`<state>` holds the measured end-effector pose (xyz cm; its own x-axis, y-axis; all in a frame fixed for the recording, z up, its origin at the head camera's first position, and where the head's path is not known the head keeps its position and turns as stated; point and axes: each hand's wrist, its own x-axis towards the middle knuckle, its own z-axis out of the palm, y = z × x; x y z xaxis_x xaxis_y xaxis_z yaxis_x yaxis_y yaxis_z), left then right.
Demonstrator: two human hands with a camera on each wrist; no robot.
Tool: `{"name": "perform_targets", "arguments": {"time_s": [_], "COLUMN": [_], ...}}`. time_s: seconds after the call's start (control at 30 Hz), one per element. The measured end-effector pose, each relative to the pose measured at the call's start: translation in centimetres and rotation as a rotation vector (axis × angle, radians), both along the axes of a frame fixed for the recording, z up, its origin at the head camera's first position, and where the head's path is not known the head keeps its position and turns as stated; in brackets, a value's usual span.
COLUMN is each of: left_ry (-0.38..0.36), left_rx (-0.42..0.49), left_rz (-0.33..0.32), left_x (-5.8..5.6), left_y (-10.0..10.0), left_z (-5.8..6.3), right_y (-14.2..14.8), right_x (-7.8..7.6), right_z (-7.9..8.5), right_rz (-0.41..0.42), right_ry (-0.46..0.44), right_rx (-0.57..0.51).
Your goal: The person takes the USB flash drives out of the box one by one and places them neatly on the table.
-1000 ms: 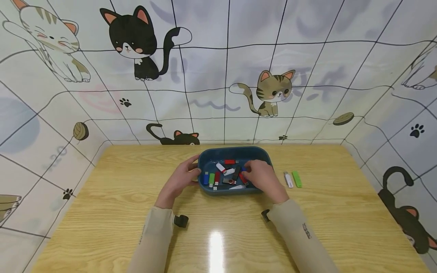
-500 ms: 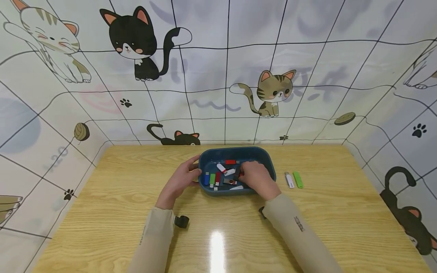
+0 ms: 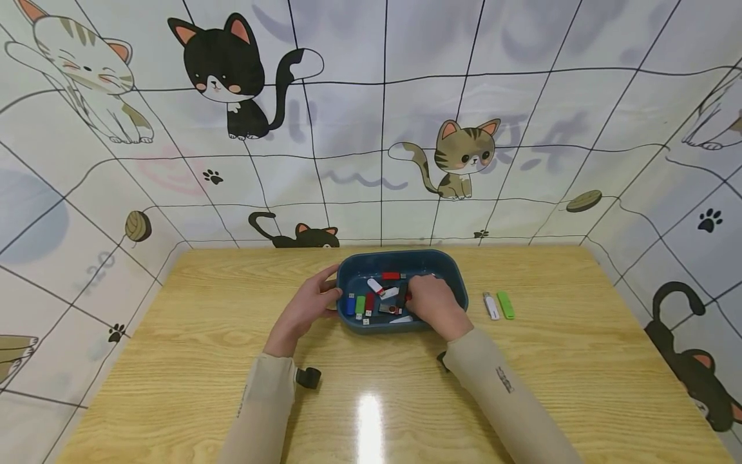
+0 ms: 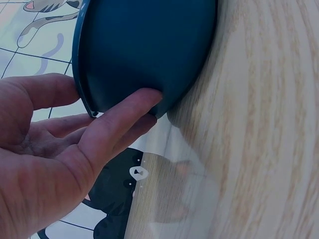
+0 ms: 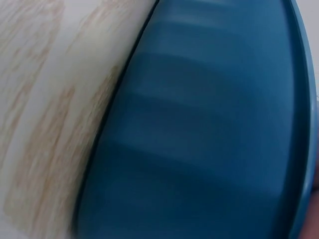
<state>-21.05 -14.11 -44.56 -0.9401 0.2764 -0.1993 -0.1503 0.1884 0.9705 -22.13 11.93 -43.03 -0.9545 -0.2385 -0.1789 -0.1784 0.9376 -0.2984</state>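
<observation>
A dark blue plastic bin holds several USB flash drives: blue, green, dark red, white, black, and a red one near the far wall. My left hand grips the bin's left end, thumb at the rim and fingers against the outer wall. My right hand reaches down inside the bin's right half, fingers bent, beside the black drive. A bit of red shows at its fingertips; I cannot tell whether they pinch a drive. In the right wrist view the bin's wall hides the fingers.
A white flash drive and a bright green one lie side by side on the wooden table, right of the bin. A cat-patterned cloth stands behind the table and along both sides.
My right hand has moved left and deeper into the bin, covering the blue drive and most of the red one there; it has barely moved since half a second ago. The left hand stays put.
</observation>
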Motion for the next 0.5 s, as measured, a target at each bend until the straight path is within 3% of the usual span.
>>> {"name": "perform_targets", "arguments": {"time_s": [0.27, 0.5], "left_ry": [-0.013, -0.012], "left_rx": [0.022, 0.021], "left_rz": [0.002, -0.003], "left_x": [0.0, 0.0], "left_y": [-0.1, 0.0], "left_z": [0.0, 0.0], "right_y": [0.6, 1.5], "right_x": [0.1, 0.5], "right_z": [0.8, 1.0], "right_rz": [-0.024, -0.048], "right_ry": [-0.007, 0.039], "right_rx": [-0.053, -0.108]}}
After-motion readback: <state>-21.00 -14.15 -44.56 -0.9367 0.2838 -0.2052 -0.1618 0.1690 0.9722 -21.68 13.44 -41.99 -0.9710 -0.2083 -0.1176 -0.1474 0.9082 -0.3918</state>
